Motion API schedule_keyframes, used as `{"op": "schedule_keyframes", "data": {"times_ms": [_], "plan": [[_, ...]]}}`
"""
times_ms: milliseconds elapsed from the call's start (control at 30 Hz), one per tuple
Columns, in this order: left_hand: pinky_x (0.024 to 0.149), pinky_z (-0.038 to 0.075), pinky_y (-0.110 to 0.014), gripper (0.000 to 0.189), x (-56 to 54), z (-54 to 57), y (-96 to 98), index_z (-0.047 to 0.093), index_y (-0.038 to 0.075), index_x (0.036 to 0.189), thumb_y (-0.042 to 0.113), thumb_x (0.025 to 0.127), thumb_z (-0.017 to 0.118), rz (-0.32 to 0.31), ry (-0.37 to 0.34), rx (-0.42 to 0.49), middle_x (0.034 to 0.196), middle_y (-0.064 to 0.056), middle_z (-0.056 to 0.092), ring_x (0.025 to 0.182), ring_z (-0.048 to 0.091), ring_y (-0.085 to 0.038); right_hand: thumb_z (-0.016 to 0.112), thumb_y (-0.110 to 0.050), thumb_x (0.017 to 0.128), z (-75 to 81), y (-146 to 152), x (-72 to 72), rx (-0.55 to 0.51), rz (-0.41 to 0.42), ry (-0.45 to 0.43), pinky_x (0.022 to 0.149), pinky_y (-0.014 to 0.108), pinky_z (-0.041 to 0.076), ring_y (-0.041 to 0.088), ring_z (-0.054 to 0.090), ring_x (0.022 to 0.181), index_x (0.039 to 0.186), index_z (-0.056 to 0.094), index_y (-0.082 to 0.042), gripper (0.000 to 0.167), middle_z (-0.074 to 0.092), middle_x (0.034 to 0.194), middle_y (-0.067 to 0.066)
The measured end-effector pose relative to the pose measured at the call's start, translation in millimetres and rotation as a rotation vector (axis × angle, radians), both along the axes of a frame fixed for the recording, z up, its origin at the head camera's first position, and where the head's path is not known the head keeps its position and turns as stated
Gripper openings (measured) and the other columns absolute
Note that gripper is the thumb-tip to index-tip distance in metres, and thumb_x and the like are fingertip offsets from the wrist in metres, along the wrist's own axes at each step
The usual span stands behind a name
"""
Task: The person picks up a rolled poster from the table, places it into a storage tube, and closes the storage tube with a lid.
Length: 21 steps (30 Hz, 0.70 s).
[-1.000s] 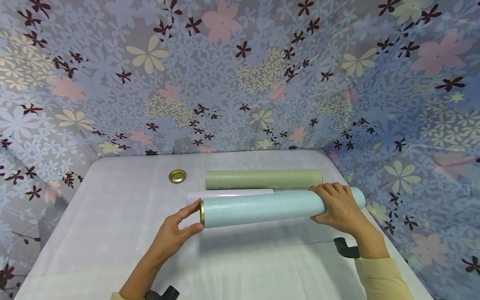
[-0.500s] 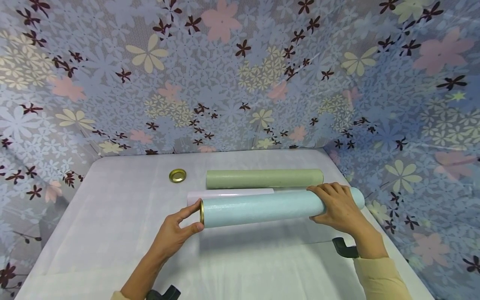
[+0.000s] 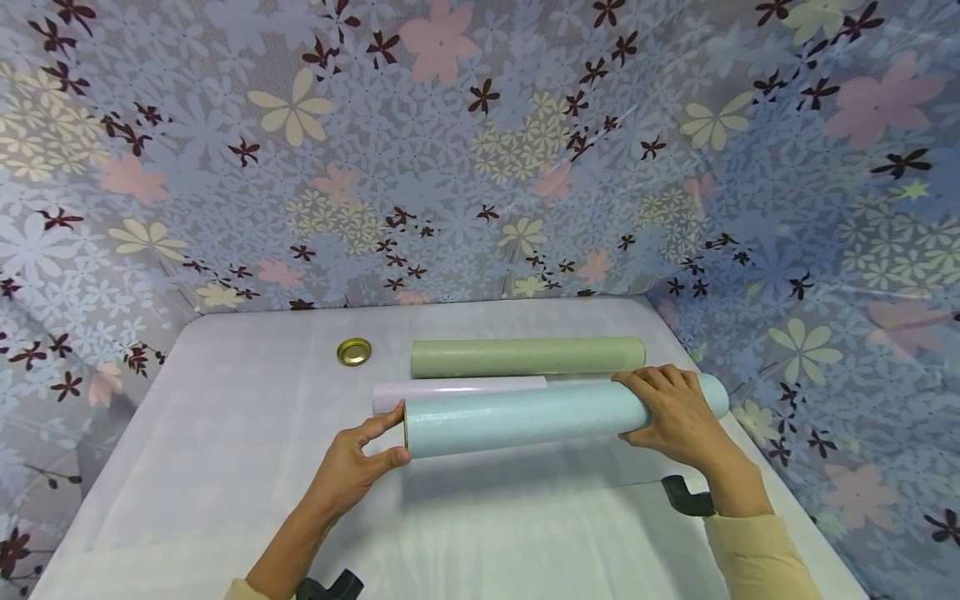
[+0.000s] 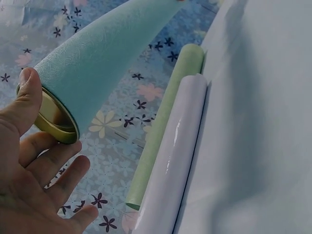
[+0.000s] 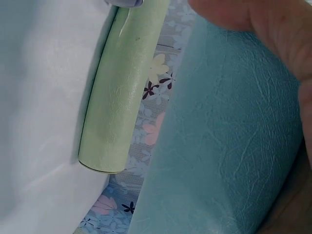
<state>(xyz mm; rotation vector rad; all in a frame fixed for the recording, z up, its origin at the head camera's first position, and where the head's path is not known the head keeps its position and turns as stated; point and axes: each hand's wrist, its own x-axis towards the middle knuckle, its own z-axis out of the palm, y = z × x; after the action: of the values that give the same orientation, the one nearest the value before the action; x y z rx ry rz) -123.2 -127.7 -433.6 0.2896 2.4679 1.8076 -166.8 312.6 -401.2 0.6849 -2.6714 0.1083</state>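
In the head view, the left hand (image 3: 351, 463) pinches the nine-o'clock end of the blue tube (image 3: 517, 420) between thumb and finger, and the right hand (image 3: 672, 414) curls its fingers round it near three, above the worktop (image 3: 225, 467), a green tube (image 3: 525, 357) lying toward eleven. In the left wrist view, the gold end (image 4: 56, 130) sits at nine o'clock, the other fingers loosely spread. In the right wrist view, the blue tube runs toward five, the right hand partly seen at two.
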Motion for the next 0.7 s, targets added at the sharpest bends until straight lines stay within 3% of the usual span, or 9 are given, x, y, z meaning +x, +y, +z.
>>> {"op": "schedule_keyframes", "data": {"times_ms": [367, 700], "plan": [[0.111, 0.025, -0.06, 0.066, 1.1, 3.2, -0.9, 0.053, 0.014, 0.135, 0.027, 0.074, 0.075, -0.002, 0.001, -0.033, 0.137, -0.006, 0.055, 0.137, 0.038, -0.033, 0.089, -0.038, 0.053, -0.6, -0.5, 0.6, 0.0, -0.001, -0.006, 0.089, 0.056, 0.034, 0.036, 0.05, 0.106, 0.124, 0.055, -0.02, 0.08, 0.062, 0.113, 0.011], [0.108, 0.026, -0.064, 0.065, 1.6, 4.4, -2.5, 0.05, 0.019, 0.137, 0.026, 0.078, 0.075, -0.011, 0.074, -0.063, 0.138, -0.006, 0.053, 0.137, 0.038, -0.033, 0.088, -0.039, 0.053, 3.6, 1.5, 3.4, -0.003, -0.001, 0.011, 0.089, 0.055, 0.033, 0.035, 0.05, 0.105, 0.124, 0.055, -0.019, 0.08, 0.062, 0.112, 0.011]]}}
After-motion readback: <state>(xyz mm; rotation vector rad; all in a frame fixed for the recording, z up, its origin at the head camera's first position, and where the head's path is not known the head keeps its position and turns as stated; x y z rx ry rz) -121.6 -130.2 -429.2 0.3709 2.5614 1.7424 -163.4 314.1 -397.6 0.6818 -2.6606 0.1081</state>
